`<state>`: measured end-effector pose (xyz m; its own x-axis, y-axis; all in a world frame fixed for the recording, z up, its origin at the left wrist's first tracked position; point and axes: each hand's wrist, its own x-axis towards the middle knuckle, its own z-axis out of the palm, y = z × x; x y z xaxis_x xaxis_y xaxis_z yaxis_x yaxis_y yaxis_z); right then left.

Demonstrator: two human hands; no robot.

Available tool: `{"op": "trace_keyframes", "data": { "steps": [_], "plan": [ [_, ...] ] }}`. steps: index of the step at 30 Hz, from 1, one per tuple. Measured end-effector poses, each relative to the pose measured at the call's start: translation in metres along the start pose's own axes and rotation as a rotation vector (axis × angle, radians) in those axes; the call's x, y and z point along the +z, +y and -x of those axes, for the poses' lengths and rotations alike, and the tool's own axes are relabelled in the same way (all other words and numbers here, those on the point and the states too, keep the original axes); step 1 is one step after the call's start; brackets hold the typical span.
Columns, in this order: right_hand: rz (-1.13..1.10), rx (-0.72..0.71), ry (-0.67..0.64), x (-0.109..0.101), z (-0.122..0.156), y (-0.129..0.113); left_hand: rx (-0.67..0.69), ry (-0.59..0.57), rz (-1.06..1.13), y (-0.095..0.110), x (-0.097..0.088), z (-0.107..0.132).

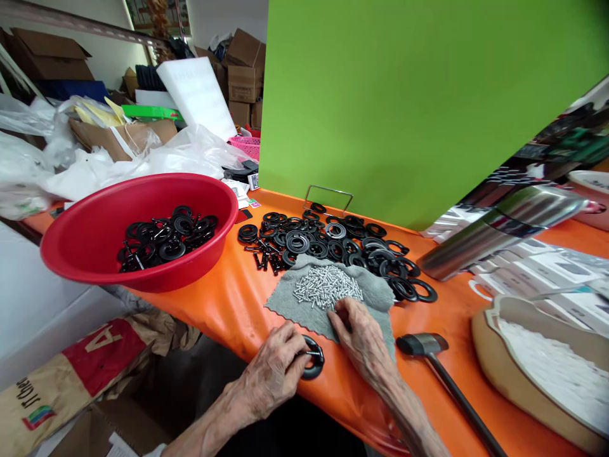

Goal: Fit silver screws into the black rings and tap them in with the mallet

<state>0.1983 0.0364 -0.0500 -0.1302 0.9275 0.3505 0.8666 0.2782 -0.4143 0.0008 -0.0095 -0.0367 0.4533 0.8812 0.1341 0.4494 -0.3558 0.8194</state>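
My left hand (278,368) is closed on a black ring (314,368) at the table's front edge, with a small black piece across the ring's middle. Just to the right, my right hand (359,333) reaches onto a grey cloth (285,301), its thumb and fingertips together at the near edge of a heap of small silver pins (326,285). Whether a pin is between those fingertips is hidden. Behind the cloth spreads a pile of black rings (333,231), with short black pieces (269,261) at its left side.
A red basin (219,254) holding black ring parts stands on the left. To the right lie a hammer (451,381), a steel flask (476,244) and a tan tub (490,355) with white contents. A green panel (404,114) rises behind the orange table (214,317).
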Motion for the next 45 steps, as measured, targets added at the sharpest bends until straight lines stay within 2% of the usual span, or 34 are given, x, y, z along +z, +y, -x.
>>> {"op": "trace_keyframes", "data": {
  "steps": [5, 8, 11, 17, 23, 26, 30, 32, 38, 45],
  "plan": [
    [-0.007, -0.021, -0.026, -0.002, 0.000, 0.002, -0.006, 0.000, 0.016, 0.002, 0.000, -0.001],
    [-0.006, -0.029, -0.037, -0.003, 0.003, 0.001, -0.036, 0.053, 0.075, 0.007, -0.005, 0.000],
    [-0.007, -0.032, -0.050, -0.005, 0.009, 0.002, -0.146, 0.103, 0.183, 0.014, -0.014, 0.006],
    [-0.025, -0.020, -0.056, -0.002, 0.014, 0.009, -0.361, 0.039, 0.551, 0.021, -0.025, 0.020],
    [-0.041, 0.025, -0.010, -0.004, 0.014, 0.003, -0.397, 0.045, 0.669, 0.023, -0.028, 0.023],
    [-0.093, 0.037, -0.012, -0.021, 0.023, -0.014, -0.405, 0.063, 0.649, 0.022, -0.028, 0.023],
    [-0.349, 0.112, -0.221, -0.047, 0.041, -0.048, -0.397, 0.084, 0.558, 0.020, -0.027, 0.024],
    [-0.474, 0.178, -0.282, -0.053, 0.047, -0.061, -0.379, 0.086, 0.506, 0.021, -0.027, 0.024],
    [-0.540, 0.215, -0.320, -0.047, 0.048, -0.069, -0.333, 0.106, 0.315, 0.027, -0.028, 0.021],
    [-0.560, 0.174, -0.258, -0.035, 0.054, -0.065, -0.233, 0.145, 0.141, 0.025, -0.025, 0.022]
  ]
}}
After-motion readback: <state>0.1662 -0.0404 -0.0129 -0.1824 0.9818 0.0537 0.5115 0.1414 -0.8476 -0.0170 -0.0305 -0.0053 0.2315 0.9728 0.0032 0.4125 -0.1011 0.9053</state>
